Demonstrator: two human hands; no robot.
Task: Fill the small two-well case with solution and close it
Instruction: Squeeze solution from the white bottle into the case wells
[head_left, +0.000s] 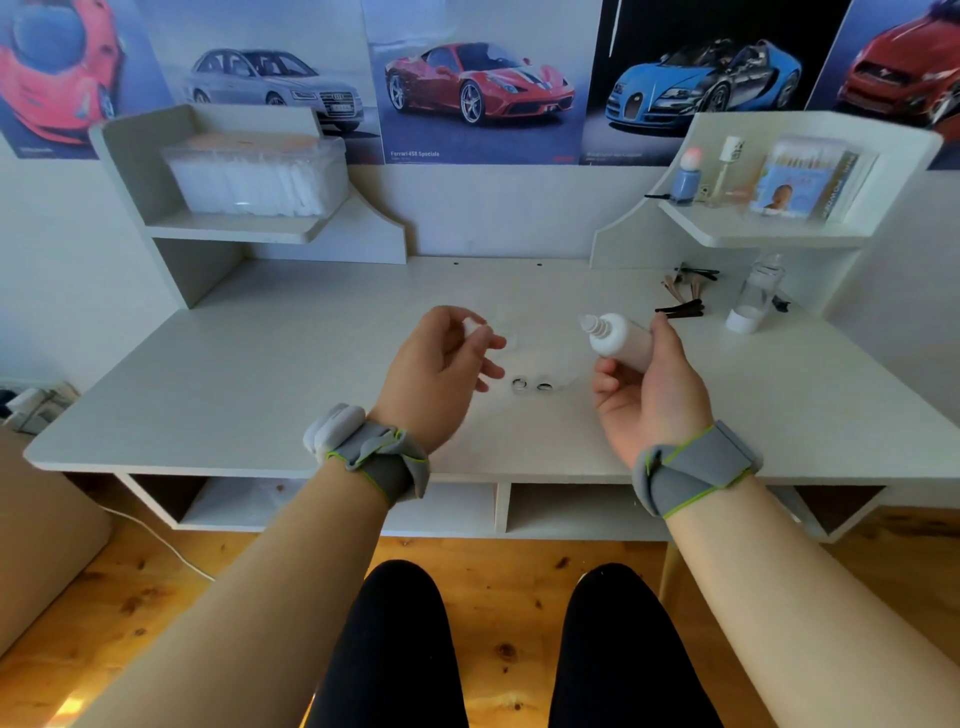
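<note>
The small two-well case (531, 385) is lying on the white tabletop (260, 374), showing as two small dark-rimmed rings side by side, between the two hands and slightly nearer the person than their fingertips. Both wells are sitting uncovered; whether they are holding liquid cannot be told. A faint clear round shape, possibly a lid, is lying just beyond the case, too pale to identify.

The right hand (647, 387) is wrapping around a white solution bottle (618, 338), gripping its body with the thumb on the far side and the fingers curling beneath. The bottle is tilting, its uncapped ribbed nozzle pointing up and toward the left hand, raised above the tabletop and to the right of the case.

The left hand (441, 374) is hovering left of the case, pinching a small white cap (471, 326) between thumb and forefinger while the remaining fingers are spreading loosely toward the case. Both wrists are wearing grey bands edged in green.

Beyond the right hand, a clear bottle with a white base (753, 301) is standing upright near dark hair clips (680, 309). Above it, a shelf is carrying a blue bottle and a box of cotton swabs (805, 179). Beyond the left hand, another shelf is holding a clear plastic box (257, 174). Car posters are covering the wall behind.
</note>
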